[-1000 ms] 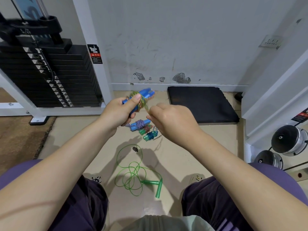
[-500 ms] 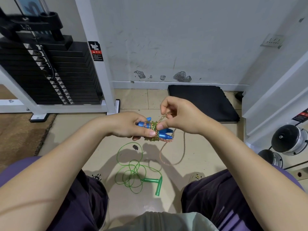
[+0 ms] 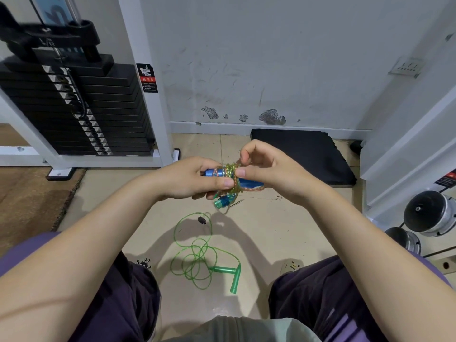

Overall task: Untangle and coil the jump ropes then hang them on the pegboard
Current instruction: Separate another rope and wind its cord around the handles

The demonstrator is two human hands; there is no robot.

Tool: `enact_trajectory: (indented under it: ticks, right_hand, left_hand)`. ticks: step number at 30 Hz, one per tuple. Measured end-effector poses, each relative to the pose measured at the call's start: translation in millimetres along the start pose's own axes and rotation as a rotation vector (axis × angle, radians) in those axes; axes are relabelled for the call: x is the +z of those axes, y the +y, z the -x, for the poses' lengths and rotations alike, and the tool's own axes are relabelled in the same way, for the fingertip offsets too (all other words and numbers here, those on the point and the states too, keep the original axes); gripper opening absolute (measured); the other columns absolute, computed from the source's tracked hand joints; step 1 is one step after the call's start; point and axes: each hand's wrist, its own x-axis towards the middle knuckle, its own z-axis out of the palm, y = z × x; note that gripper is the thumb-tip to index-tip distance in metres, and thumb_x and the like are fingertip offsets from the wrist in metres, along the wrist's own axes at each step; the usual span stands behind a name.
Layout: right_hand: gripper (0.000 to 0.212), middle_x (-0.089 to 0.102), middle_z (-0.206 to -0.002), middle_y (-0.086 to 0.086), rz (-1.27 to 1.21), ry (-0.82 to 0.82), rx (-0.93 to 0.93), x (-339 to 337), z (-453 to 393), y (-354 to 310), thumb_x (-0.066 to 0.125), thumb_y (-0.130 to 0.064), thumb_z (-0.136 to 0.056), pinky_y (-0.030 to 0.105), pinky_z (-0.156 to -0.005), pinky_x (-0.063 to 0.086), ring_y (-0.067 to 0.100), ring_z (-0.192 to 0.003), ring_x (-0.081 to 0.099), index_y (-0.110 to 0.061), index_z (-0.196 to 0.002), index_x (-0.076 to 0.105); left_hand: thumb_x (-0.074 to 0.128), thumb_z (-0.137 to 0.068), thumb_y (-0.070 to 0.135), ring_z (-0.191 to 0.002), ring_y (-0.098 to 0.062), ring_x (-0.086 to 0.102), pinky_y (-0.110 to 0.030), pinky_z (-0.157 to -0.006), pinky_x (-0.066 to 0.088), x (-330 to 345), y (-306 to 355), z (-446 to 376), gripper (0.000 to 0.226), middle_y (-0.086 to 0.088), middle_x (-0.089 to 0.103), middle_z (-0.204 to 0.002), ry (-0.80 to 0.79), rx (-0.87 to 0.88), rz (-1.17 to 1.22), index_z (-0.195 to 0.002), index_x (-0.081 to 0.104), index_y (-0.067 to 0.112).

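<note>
Left hand (image 3: 195,177) gripped round blue plastic jump-rope handles (image 3: 249,185) — right hand (image 3: 267,167) pinching their yellow-green beaded cord (image 3: 232,170) — tangled green rope (image 3: 197,257) mid-floor.

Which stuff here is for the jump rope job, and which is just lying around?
For the job: blue-handled rope held by left hand and right hand; green rope on the floor.
Just around: weight stack, black mat, dumbbells.
</note>
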Motion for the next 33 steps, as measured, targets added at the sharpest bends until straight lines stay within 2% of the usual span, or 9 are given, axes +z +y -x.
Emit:
enact_trajectory:
  ticks: [2,3,5,7,10,14,21,28,33]
  right_hand:
    - [0.016,0.063,-0.081,-0.007,-0.104,0.036,-0.004,3,-2,0,0.067,-0.009,-0.091,0.014,-0.06,0.048,0.007,-0.069,0.061,-0.016,-0.092,0.053]
    - [0.013,0.065,-0.081,-0.008,-0.181,0.047,-0.002,5,-2,0,0.065,-0.011,-0.092,0.015,-0.062,0.05,0.007,-0.069,0.063,-0.016,-0.095,0.053]
    - [0.019,0.068,-0.091,0.001,-0.328,0.036,0.014,8,-4,1,0.063,-0.019,-0.091,0.031,-0.076,0.056,0.019,-0.077,0.066,-0.015,-0.108,0.056]
    - [0.032,0.065,-0.097,0.01,-0.371,0.004,0.047,10,-4,3,0.064,-0.024,-0.09,0.042,-0.087,0.053,0.025,-0.08,0.064,-0.02,-0.121,0.059]
    - [0.04,0.057,-0.079,0.01,-0.388,0.007,0.109,14,-4,8,0.068,-0.013,-0.089,0.035,-0.071,0.054,0.021,-0.066,0.057,-0.022,-0.126,0.057]
    - [0.027,0.049,-0.066,0.007,-0.328,0.083,0.152,21,-5,11,0.054,0.0,-0.097,0.029,-0.056,0.045,0.02,-0.056,0.043,-0.002,-0.124,0.054]
    - [0.007,0.063,-0.069,0.009,-0.259,0.071,0.187,28,-3,8,0.055,-0.004,-0.097,0.027,-0.063,0.056,0.018,-0.057,0.061,0.001,-0.094,0.059]
    - [0.017,0.065,-0.067,0.012,-0.172,0.197,0.137,28,-4,7,0.057,-0.01,-0.098,0.021,-0.045,0.046,0.015,-0.041,0.053,0.003,-0.095,0.069]
    - [0.02,0.064,-0.069,0.016,-0.136,0.199,0.157,37,-6,6,0.053,-0.006,-0.099,0.023,-0.047,0.051,0.014,-0.043,0.057,0.01,-0.096,0.065]
  left_hand:
    - [0.064,-0.085,0.047,-0.049,-0.012,0.046,-0.017,-0.047,0.037,2,2,-1,0.027,0.0,0.059,-0.062,0.064,0.041,0.109,-0.07,0.06,0.025]
    - [0.063,-0.087,0.045,-0.048,-0.012,0.044,-0.016,-0.046,0.035,2,2,-2,0.026,-0.001,0.058,-0.062,0.092,0.058,0.171,-0.072,0.058,0.024]
    - [0.061,-0.089,0.045,-0.046,-0.013,0.04,-0.018,-0.045,0.032,3,4,-3,0.027,-0.002,0.057,-0.063,0.153,0.077,0.263,-0.076,0.058,0.022]
    - [0.062,-0.09,0.05,-0.045,-0.013,0.038,-0.019,-0.044,0.029,3,4,-5,0.031,-0.002,0.056,-0.064,0.242,0.076,0.322,-0.078,0.057,0.022]
    - [0.057,-0.088,0.053,-0.043,-0.012,0.036,-0.02,-0.044,0.029,-3,3,-7,0.036,-0.001,0.055,-0.064,0.388,0.052,0.42,-0.083,0.053,0.017]
    - [0.054,-0.096,0.053,-0.044,-0.011,0.038,-0.023,-0.048,0.03,-12,-3,-9,0.036,0.001,0.056,-0.065,0.521,-0.027,0.413,-0.085,0.054,0.018]
    - [0.054,-0.096,0.054,-0.043,-0.01,0.04,-0.019,-0.044,0.033,-10,-4,-11,0.039,-0.002,0.057,-0.067,0.565,-0.046,0.439,-0.09,0.057,0.015]
    - [0.054,-0.095,0.055,-0.044,-0.01,0.041,-0.019,-0.043,0.033,-8,-7,-13,0.037,0.001,0.056,-0.064,0.657,-0.055,0.494,-0.083,0.055,0.02]
    - [0.055,-0.096,0.051,-0.042,-0.009,0.042,-0.019,-0.041,0.033,-3,-8,-17,0.034,-0.001,0.055,-0.063,0.771,-0.07,0.513,-0.085,0.055,0.019]
